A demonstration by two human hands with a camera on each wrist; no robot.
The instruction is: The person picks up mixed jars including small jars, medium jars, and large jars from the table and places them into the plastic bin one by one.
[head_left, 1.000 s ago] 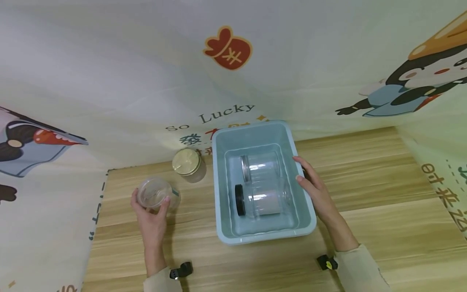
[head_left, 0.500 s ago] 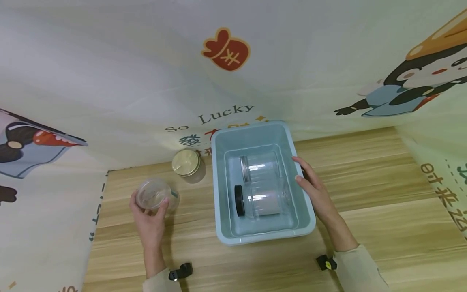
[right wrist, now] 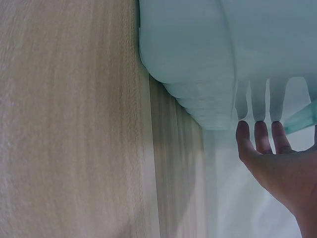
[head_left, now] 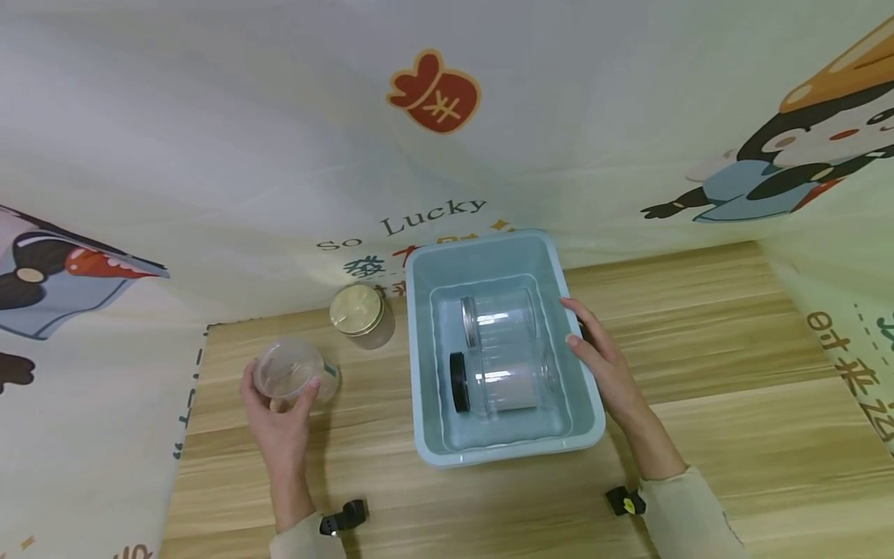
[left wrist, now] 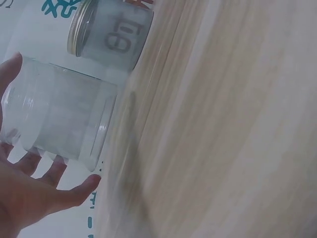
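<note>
A: What is the left hand (head_left: 279,419) doing?

B: Its fingers curl round a lidless clear plastic jar (head_left: 288,371), gripping it near the left edge of the wooden table (head_left: 733,349), the mouth tilted up toward the head camera. A gold-lidded jar (head_left: 358,312) stands just beyond it.

A: And the right hand (head_left: 602,365)?

B: It lies with straight fingers against the right wall of the pale blue plastic tub (head_left: 419,310), probably to steady it; nothing is pinched.

A: What's in the tub?

B: Two clear jars lie on their sides, touching: the near one has a black lid (head_left: 459,383), the far one (head_left: 499,318) a clear or silvery rim.
</note>
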